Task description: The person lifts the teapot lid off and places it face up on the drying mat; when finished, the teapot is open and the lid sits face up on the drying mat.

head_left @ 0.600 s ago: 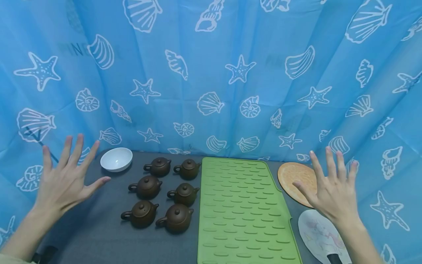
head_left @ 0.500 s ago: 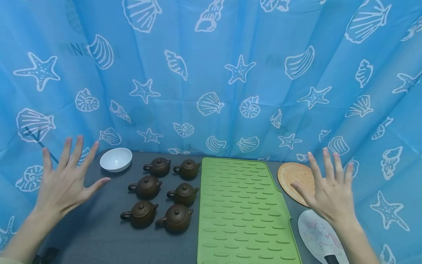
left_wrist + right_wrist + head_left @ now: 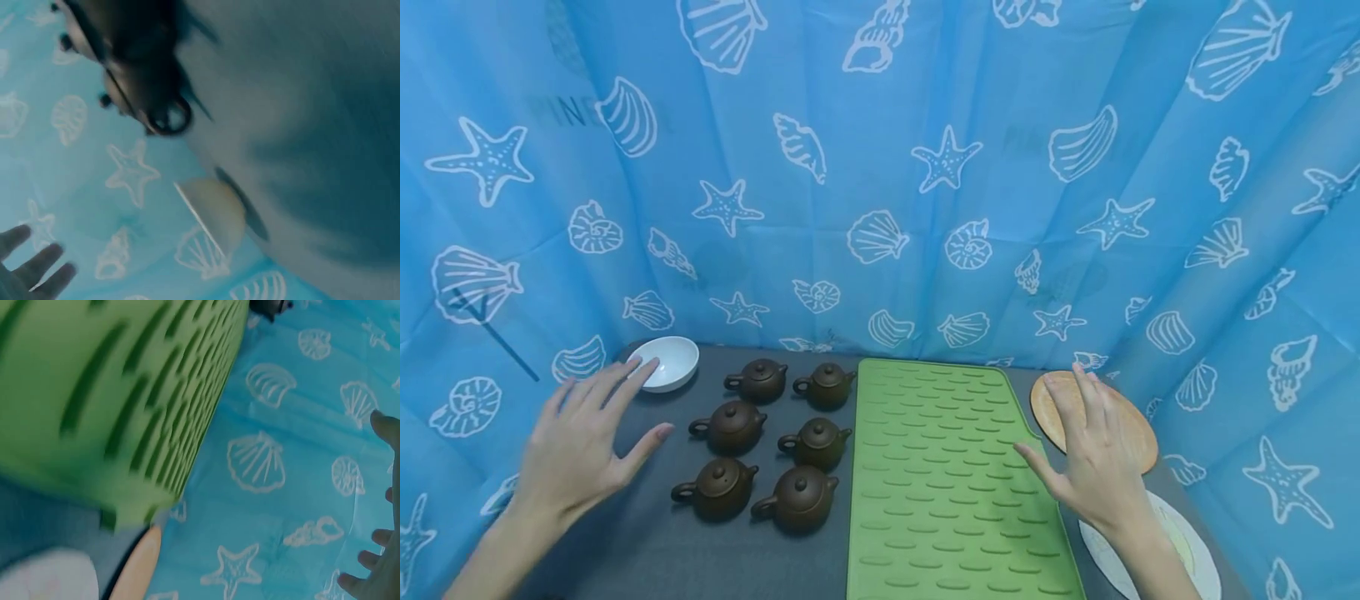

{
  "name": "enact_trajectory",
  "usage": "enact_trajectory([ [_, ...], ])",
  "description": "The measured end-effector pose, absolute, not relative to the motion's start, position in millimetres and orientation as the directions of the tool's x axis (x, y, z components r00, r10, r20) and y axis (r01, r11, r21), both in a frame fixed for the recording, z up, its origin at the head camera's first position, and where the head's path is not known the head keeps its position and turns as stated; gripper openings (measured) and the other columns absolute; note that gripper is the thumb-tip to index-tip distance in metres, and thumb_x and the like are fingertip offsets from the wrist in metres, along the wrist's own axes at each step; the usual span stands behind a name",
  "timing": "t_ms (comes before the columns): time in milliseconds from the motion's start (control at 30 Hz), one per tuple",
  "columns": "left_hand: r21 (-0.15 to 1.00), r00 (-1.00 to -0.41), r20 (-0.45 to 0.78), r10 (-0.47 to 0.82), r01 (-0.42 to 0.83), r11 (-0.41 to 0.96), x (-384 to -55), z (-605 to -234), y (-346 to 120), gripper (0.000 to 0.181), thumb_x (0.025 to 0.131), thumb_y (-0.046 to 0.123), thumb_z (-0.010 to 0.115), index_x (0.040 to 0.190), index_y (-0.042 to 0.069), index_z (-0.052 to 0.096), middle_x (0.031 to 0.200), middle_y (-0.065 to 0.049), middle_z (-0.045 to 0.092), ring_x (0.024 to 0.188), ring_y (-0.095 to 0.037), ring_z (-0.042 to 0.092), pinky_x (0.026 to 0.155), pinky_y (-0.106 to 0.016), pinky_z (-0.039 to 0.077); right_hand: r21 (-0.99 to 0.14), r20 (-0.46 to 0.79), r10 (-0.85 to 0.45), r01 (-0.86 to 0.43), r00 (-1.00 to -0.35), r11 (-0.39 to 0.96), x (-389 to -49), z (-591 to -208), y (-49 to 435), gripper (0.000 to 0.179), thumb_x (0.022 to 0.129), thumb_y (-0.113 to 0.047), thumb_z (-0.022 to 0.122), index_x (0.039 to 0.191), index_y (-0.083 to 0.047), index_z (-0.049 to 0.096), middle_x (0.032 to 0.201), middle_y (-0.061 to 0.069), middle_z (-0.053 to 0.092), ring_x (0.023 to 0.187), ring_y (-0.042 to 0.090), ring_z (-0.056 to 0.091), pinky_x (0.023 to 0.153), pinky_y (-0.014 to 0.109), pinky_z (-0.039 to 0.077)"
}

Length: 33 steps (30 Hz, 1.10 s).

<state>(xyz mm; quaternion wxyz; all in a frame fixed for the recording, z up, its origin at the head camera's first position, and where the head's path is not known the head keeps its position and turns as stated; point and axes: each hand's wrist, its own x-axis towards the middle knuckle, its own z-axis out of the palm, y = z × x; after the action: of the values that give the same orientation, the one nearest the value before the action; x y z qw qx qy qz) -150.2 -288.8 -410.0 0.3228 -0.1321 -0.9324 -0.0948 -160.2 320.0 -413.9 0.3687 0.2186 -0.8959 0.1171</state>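
Observation:
My left hand (image 3: 580, 442) hovers with loosely spread fingers left of the teapots, its fingertips overlapping the left side of a white bowl (image 3: 679, 365) in the head view. Several dark brown teapots, one of them a teapot (image 3: 722, 487) at the front left, stand in two columns with handles toward the left. My right hand (image 3: 1101, 458), fingers extended and holding nothing, hangs over the right edge of a green ridged mat (image 3: 955, 483). Behind its fingers lies a round orange-tan board (image 3: 1133, 425). The right forearm partly covers a flat white rounded piece (image 3: 1202, 554).
A dark grey cloth (image 3: 632, 558) covers the table. Blue curtain (image 3: 820, 75) with white shells and starfish rises right behind the table's far edge and along both sides. The mat takes up the middle right, close beside the right column of teapots.
Both hands have come inward: the left rightward and lower toward the bowl, the right leftward across the mat's edge. The fingers are less spread. Teapots, bowl and mat stay put.

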Motion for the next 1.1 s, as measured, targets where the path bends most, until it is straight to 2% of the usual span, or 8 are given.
enact_trajectory([
  [100,0.26,-0.835,0.539,0.109,0.288,0.922,-140,-409,-271,0.063,0.101,0.054,0.071,0.149,0.014,0.063,0.142,-0.023,0.068,0.125,-0.048,0.062,0.099,-0.075,0.049,-0.118,0.695,-0.317,-0.537,-0.646,0.835,-157,-418,304,0.089,0.104,-0.074,0.052,0.161,-0.005,0.047,0.162,0.035,0.043,0.142,0.059,0.046,0.105,0.074,0.045],
  [200,0.425,-0.906,0.42,0.042,0.238,0.873,-129,-410,-252,0.048,0.103,0.04,0.074,0.142,0.015,0.067,0.136,-0.018,0.071,0.118,-0.041,0.067,0.091,-0.068,0.057,-0.192,0.678,-0.32,-0.58,-0.661,0.791,-154,-422,286,0.078,0.1,-0.047,0.076,0.159,-0.003,0.049,0.156,0.03,0.052,0.139,0.051,0.053,0.111,0.062,0.049],
  [367,0.617,-0.97,0.243,0.028,0.177,0.767,-119,-420,-226,0.03,0.104,0.031,0.075,0.131,0.017,0.073,0.123,-0.004,0.076,0.1,-0.015,0.071,0.078,-0.031,0.062,-0.305,0.654,-0.317,-0.623,-0.687,0.72,-151,-429,252,0.074,0.081,-0.005,0.091,0.148,-0.003,0.058,0.14,0.015,0.067,0.122,0.029,0.066,0.106,0.024,0.054],
  [467,0.707,-0.994,0.104,0.024,0.091,0.701,-116,-427,-212,0.023,0.104,0.029,0.075,0.125,0.02,0.074,0.113,0.002,0.076,0.091,-0.006,0.066,0.072,-0.022,0.057,-0.393,0.624,-0.311,-0.632,-0.717,0.668,-148,-436,230,0.063,0.083,-0.003,0.09,0.14,-0.008,0.064,0.131,0.008,0.072,0.108,0.019,0.071,0.09,0.028,0.063],
  [600,0.792,-0.999,-0.039,0.027,-0.015,0.611,-112,-438,-197,0.019,0.103,0.028,0.076,0.119,0.019,0.074,0.101,0.002,0.074,0.083,-0.005,0.064,0.069,-0.022,0.055,-0.59,0.514,-0.332,-0.607,-0.791,0.533,-145,-447,199,0.045,0.091,-0.006,0.086,0.132,-0.013,0.067,0.124,0.006,0.074,0.104,0.017,0.074,0.085,0.039,0.068],
  [800,0.851,-0.994,-0.112,0.007,-0.092,0.517,-105,-454,-179,0.021,0.1,0.024,0.079,0.119,0.017,0.077,0.116,-0.001,0.075,0.08,-0.008,0.07,0.064,-0.026,0.057,-0.853,0.298,-0.428,-0.439,-0.853,0.283,-142,-457,157,0.031,0.1,-0.009,0.078,0.129,-0.006,0.066,0.124,0.023,0.071,0.106,0.029,0.075,0.086,0.034,0.068],
  [933,0.874,-0.991,-0.134,-0.024,-0.13,0.469,-104,-461,-171,0.023,0.1,0.015,0.078,0.122,0.012,0.077,0.115,-0.005,0.076,0.071,-0.014,0.074,0.06,-0.028,0.06,-0.93,0.15,-0.489,-0.291,-0.859,0.226,-143,-459,129,0.031,0.101,-0.013,0.076,0.129,-0.002,0.067,0.128,0.026,0.071,0.1,0.016,0.075,0.082,0.027,0.067],
  [1100,0.863,-0.978,-0.194,-0.076,-0.207,0.462,-107,-465,-162,0.027,0.099,0.008,0.077,0.126,0.007,0.075,0.085,-0.004,0.08,0.062,-0.018,0.076,0.055,-0.028,0.062,-0.954,0.037,-0.514,-0.183,-0.857,0.236,-149,-461,94,0.03,0.1,-0.016,0.079,0.125,-0.003,0.071,0.125,0.02,0.071,0.085,0.008,0.073,0.066,0.025,0.064],
])
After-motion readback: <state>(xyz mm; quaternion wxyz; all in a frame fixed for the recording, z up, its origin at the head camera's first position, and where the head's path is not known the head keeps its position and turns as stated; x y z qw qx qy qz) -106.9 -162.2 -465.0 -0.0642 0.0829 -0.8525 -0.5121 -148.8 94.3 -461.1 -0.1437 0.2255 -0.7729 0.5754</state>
